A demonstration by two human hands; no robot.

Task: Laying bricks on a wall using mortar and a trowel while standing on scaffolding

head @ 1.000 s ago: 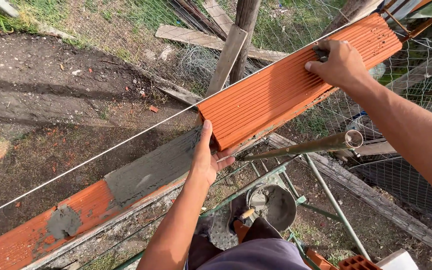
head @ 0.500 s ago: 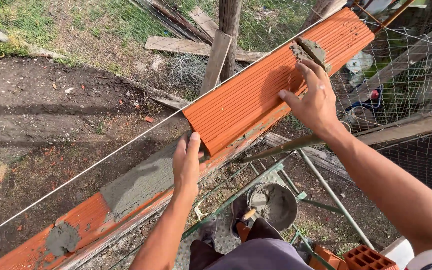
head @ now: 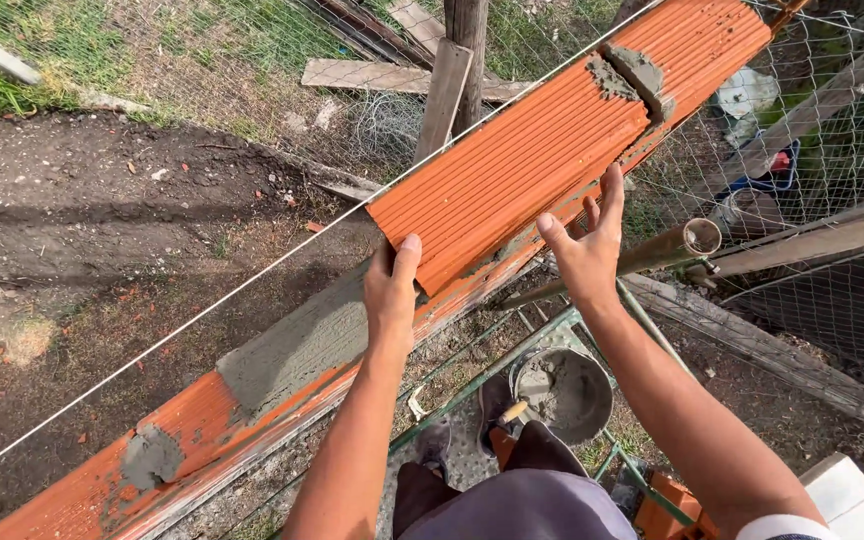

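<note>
Two hands work at a brick wall; nearest, down low, sits a bucket (head: 564,392) of grey mortar with a trowel handle poking out, by the person's feet on a green frame (head: 472,375); a little farther, the left hand (head: 392,295) holds the near left end of the big orange brick (head: 522,175), thumb on top and fingers hidden under the edge; the right hand (head: 587,245) is spread wide, holding nothing, fingers up and touching or almost touching the brick's near long side; I cannot tell which.

The brick lies on top of the wall (head: 202,430); its long way runs from near left up to far right, the same way as the wall; both hands are on the near side, so the brick lies just beyond them; the left hand is at the end, the right one is about halfway along; left of the brick a grey mortar bed (head: 292,345) is spread on the wall, just beside the left hand; a tight string (head: 202,310) runs along the far edge; farther off, a blob of mortar (head: 632,72) sits at the joint with the next brick; a wood post (head: 464,45) stands behind, with dirt and grass beyond.
</note>
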